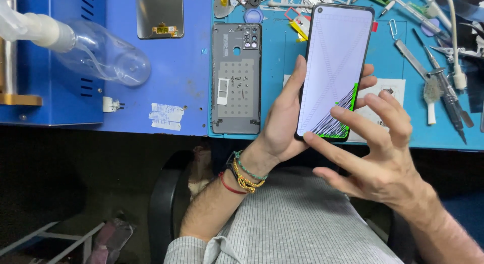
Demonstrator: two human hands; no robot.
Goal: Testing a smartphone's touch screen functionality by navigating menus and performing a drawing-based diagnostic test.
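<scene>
My left hand (282, 123) holds a smartphone (333, 57) upright above the blue work mat, thumb along its left edge and fingers behind it. The lit screen is pale with faint crossing lines, and black scribbled strokes with a green border fill its lower right corner. My right hand (375, 153) hovers at that lower right corner with its fingers spread, the index fingertip touching the screen's bottom edge. It holds nothing.
A grey phone back cover (237, 77) lies on the blue mat (282, 47) left of the phone. A display panel (160, 14) and a clear spray bottle (96, 49) rest on the blue surface further left. Tweezers, a brush (431, 95), screwdrivers and small parts crowd the top right.
</scene>
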